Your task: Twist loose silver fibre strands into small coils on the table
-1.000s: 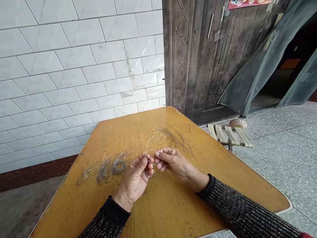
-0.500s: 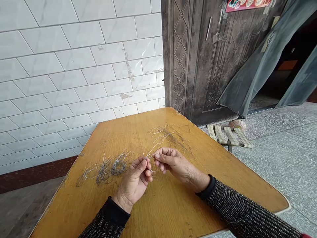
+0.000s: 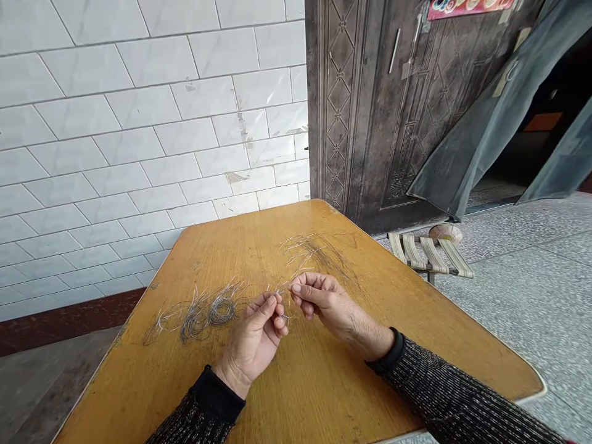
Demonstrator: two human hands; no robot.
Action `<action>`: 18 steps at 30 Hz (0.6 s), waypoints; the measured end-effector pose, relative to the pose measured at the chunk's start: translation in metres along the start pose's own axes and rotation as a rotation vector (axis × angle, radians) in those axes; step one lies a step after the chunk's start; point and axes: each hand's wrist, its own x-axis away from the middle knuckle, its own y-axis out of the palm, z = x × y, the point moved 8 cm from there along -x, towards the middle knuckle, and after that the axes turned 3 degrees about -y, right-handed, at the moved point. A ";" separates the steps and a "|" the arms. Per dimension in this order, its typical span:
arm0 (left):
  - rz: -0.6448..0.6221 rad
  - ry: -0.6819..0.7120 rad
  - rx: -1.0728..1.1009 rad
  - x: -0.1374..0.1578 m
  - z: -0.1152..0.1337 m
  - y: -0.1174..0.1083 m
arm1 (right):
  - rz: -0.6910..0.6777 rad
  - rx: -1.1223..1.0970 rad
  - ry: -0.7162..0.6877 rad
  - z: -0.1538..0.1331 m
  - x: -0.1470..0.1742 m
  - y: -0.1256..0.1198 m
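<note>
Over the middle of the table, my left hand (image 3: 259, 333) pinches a thin wire (image 3: 285, 317) between thumb and forefinger. Close on its right, my right hand (image 3: 321, 302) has thumb and forefinger pressed together on the wire's other part. The wire bends in a small loop below the fingertips; its fine ends are hard to follow. Coiled wire bundles (image 3: 222, 310) lie on the table left of my left hand, the rightmost wound in a neat ring. Beyond my right hand spreads a loose bunch of straighter wires (image 3: 319, 251).
The wooden table (image 3: 240, 246) has a pale edge and meets a white tiled wall (image 3: 148, 142). Behind it stands a dark carved door (image 3: 370, 123) with a grey curtain (image 3: 472, 135). A strapped folding stool (image 3: 430, 253) and a ball (image 3: 446, 232) are on the floor at right.
The wire loop between my fingertips looks smaller and has shifted. My right hand has turned slightly, its fingertips a little farther from my left. The view has moved slightly.
</note>
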 end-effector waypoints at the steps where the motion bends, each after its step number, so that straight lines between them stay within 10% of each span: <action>1: -0.005 -0.006 0.009 0.000 0.000 0.001 | -0.003 0.009 0.002 0.000 0.000 0.000; 18: 0.006 0.020 -0.081 0.000 0.002 -0.003 | -0.072 0.022 0.021 0.000 0.000 0.004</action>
